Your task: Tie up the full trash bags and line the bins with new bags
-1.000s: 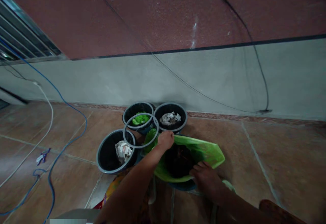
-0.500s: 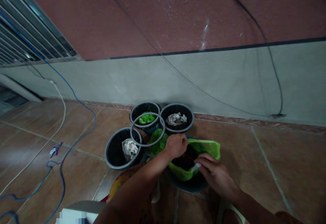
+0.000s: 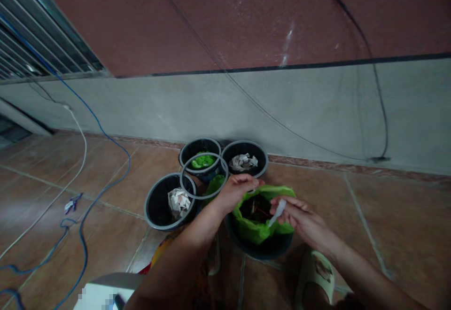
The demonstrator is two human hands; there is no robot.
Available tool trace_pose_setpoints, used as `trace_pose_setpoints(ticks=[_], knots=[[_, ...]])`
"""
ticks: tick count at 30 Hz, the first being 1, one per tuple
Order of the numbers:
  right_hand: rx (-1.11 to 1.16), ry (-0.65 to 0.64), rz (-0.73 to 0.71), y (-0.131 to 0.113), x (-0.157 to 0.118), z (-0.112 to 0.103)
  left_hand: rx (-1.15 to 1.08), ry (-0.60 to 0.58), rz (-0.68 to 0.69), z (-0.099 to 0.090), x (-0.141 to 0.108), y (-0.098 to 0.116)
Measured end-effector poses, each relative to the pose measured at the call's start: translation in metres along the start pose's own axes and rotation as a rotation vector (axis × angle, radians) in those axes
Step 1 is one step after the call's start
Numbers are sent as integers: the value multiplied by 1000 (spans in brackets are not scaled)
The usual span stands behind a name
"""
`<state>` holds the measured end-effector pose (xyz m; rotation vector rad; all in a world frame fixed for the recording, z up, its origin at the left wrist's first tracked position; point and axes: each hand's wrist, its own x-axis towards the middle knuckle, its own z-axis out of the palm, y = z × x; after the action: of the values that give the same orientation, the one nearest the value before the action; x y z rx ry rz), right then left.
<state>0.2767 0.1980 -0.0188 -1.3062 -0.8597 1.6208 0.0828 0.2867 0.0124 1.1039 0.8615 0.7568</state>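
Observation:
In front of me stands a dark bucket [image 3: 246, 250] lined with a bright green bag [image 3: 255, 235], its edge folded outward. Dark material [image 3: 252, 206] lies inside the bag, with a thin reddish line across it. Over the bag's left rim is my left hand [image 3: 239, 190], fingers stretched out; whether they touch the plastic is unclear. My right hand [image 3: 299, 216] is closed on a whitish translucent strip [image 3: 278, 212] at the bag's right side. A loose grey ring [image 3: 181, 178] rests across the neighbouring buckets, left of my left hand.
Buckets with crumpled paper stand at left [image 3: 151, 206] and by the wall [image 3: 266, 159]; another bucket [image 3: 181, 155] holds green plastic. Blue cable [image 3: 84, 235] and white cable [image 3: 84, 150] cross the tiles near a small purple-and-white object [image 3: 72, 204]. A slipper-clad foot [image 3: 317, 272] is beside the bucket.
My left hand has gone from a closed grip at the bag's rim to stretched fingers. The right hand has lifted slightly with the strip, and the bag's right edge has dropped inward.

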Motion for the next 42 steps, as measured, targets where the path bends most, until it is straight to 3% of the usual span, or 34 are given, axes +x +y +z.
trace_pose_setpoints(ticks=[3,6,10,14,17,19,22,26,32,35,37,40,42], knots=[[-82,56,36,-3,6,0,127,-2,-20,0,2,-6],[-3,-15,-13,-7,7,-1,223,-20,-8,2,4,-11],[-30,19,30,-12,6,-3,252,-15,37,5,4,-16],[-21,-79,-14,-14,11,-6,209,-21,49,11,5,-24],[-134,74,-51,-15,17,-6,185,-5,33,16,5,-26],[-163,76,-83,-18,20,-5,153,-13,33,18,4,-25],[-100,-46,-127,-26,19,-3,108,-96,18,17,2,-20],[-33,7,-158,-34,16,-1,148,-216,-6,12,2,-18],[0,-207,-160,-32,12,8,490,-531,-18,16,2,-27],[65,-184,-156,-31,15,10,598,-509,21,21,2,-34],[52,-88,-187,-32,20,8,579,-470,7,22,3,-38],[-162,40,-254,-31,26,0,547,-394,-8,19,6,-43],[-341,-7,-251,-28,28,-2,533,-350,4,16,8,-44]])
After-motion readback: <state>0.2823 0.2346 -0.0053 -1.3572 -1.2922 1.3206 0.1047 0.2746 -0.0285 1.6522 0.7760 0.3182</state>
